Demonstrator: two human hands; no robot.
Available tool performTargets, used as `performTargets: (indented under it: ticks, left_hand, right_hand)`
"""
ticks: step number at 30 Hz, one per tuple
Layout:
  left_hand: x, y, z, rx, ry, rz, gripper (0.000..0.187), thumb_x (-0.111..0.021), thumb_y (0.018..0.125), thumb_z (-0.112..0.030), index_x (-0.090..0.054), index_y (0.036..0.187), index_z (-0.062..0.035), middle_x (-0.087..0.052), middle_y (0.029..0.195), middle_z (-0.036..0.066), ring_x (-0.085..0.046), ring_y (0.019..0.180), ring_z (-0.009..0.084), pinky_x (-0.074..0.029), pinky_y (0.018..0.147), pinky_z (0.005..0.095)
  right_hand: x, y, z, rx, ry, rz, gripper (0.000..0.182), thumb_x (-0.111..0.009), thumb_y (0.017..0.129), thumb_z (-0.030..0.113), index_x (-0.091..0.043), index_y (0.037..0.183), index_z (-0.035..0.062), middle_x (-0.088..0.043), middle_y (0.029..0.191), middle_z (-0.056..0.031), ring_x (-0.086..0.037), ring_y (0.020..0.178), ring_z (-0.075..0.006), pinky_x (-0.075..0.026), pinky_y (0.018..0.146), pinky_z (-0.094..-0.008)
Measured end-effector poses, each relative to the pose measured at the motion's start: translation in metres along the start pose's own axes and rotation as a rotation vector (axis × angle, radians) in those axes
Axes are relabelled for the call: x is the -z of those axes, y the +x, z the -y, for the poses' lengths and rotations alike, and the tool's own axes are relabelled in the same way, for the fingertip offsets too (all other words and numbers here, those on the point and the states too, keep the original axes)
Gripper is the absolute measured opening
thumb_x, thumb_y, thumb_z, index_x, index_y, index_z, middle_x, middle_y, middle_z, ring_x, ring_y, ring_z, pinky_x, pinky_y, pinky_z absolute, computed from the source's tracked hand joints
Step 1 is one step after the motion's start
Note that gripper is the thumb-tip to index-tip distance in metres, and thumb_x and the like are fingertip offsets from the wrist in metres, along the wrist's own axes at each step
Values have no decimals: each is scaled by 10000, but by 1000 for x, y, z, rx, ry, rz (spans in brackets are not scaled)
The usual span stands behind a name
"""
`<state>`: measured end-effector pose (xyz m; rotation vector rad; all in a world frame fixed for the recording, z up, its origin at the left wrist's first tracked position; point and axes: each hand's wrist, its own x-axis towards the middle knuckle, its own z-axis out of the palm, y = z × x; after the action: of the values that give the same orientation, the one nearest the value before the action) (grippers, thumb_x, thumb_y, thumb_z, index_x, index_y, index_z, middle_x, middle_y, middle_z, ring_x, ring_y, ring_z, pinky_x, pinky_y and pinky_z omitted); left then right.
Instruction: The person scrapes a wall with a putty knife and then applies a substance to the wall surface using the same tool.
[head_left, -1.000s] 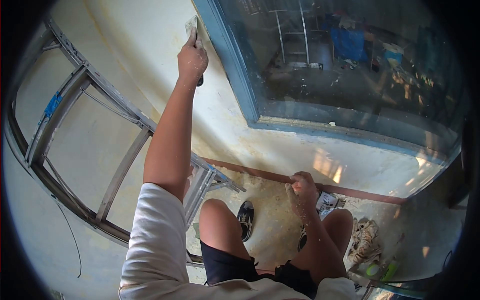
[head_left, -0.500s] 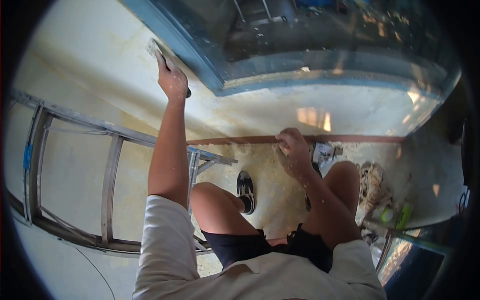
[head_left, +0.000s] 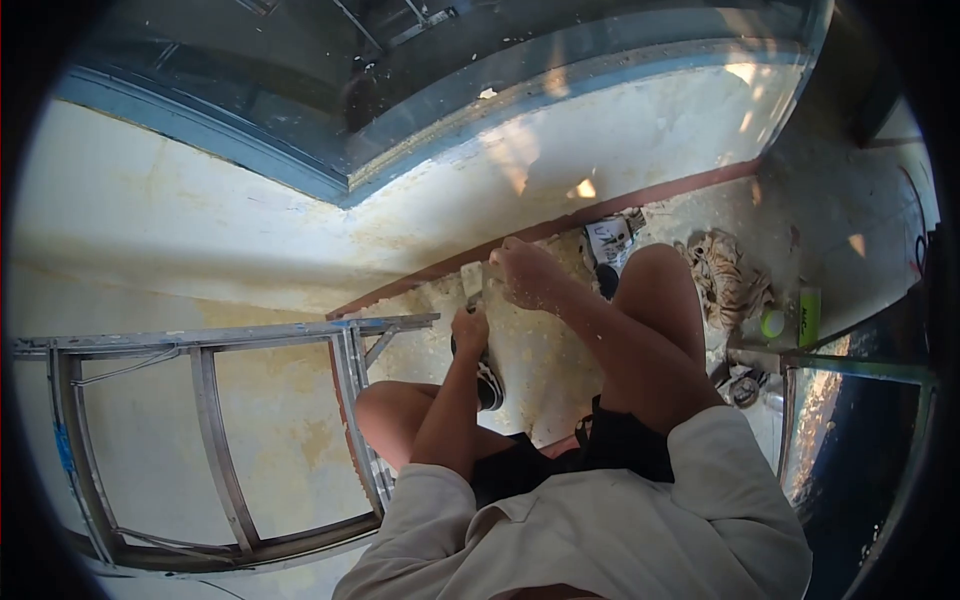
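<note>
My left hand is closed round a putty knife, its pale blade pointing up and away from me. The blade sits just left of my right hand, whose fingers are curled. What they hold, if anything, I cannot make out. Both hands are in front of my knees, over the floor near the wall base. My left hand overlaps my dark shoe in this view.
An aluminium ladder stands at the left. Ahead are the pale wall and a blue window frame. On the right lie a crumpled cloth, a printed packet and a green can.
My left hand has drawn the putty knife away from the wall beside the window frame and down to my right hand. My view has turned, and my right hand stays curled.
</note>
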<state>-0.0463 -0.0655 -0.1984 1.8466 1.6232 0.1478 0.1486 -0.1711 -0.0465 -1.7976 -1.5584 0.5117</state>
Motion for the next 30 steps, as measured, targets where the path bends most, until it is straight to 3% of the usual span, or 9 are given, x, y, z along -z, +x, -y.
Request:
performTargets:
  ticks: [2,6,9,12,13,19,21,27,30]
  left_hand:
    - [23,-9,-24,62,-279,45,379,-590,879,-300,-575,1070,28,-646,854,182,-635,783,272,-485,697,378]
    - [50,-20,-58,114,-769,198,213,-602,878,-271,-560,965,-81,-606,802,63,-598,723,175,-466,631,321]
    - [58,-52,-84,161,-1042,335,277,-609,878,-223,-541,1110,-86,-604,1045,64,-555,983,169,-442,831,323]
    - [45,-60,-74,56,-873,352,336,-607,880,-218,-533,1179,-84,-599,1075,71,-539,1013,182,-437,849,338]
    - [51,-75,-93,157,-1007,364,348,-625,871,-223,-553,1180,-82,-589,1064,55,-519,993,178,-428,849,329]
    - [59,-98,-130,95,-837,266,271,-671,836,-243,-627,1064,-102,-590,996,0,-502,886,134,-412,797,283]
    - [66,-90,-131,21,-792,302,271,-675,831,-247,-629,1058,-105,-595,981,-3,-505,881,130,-409,785,277]
    - [106,-60,-136,-139,-804,214,290,-673,826,-262,-625,1055,-90,-604,959,3,-517,876,127,-415,777,275]
    - [122,-38,-133,-128,-854,233,315,-665,833,-278,-618,1062,-66,-607,979,17,-525,858,125,-428,767,265]
  right_hand:
    - [-7,4,-9,-51,-62,99,327,-661,756,209,-583,1000,6,-567,1008,-214,-587,931,-389,-474,828,-452]
    - [-33,10,-29,-68,-4,266,463,-708,726,260,-537,1046,-28,-572,1052,-247,-576,971,-398,-466,847,-450]
    - [-44,2,-28,-65,249,205,561,-742,696,288,-509,1074,-56,-590,1048,-263,-584,992,-391,-472,846,-436]
    - [-51,-9,-38,54,330,50,602,-765,670,272,-502,1119,-30,-625,960,-231,-607,961,-364,-474,844,-417]
    - [-45,-12,-35,60,332,50,602,-765,670,272,-502,1119,-30,-625,960,-231,-607,961,-364,-474,844,-417]
    - [-27,-21,-25,-5,442,-6,359,-740,700,215,-592,966,25,-650,865,-167,-631,822,-333,-483,734,-407]
    - [-22,-22,-22,-128,628,54,217,-652,769,165,-620,930,22,-650,856,-174,-637,800,-315,-480,739,-391]
    - [18,-12,-5,-247,195,-210,262,-569,871,224,-580,975,-16,-635,849,-235,-622,828,-386,-470,735,-442]
    - [77,8,27,-156,239,-189,279,-531,905,241,-564,991,-22,-621,842,-262,-603,837,-423,-466,740,-478]
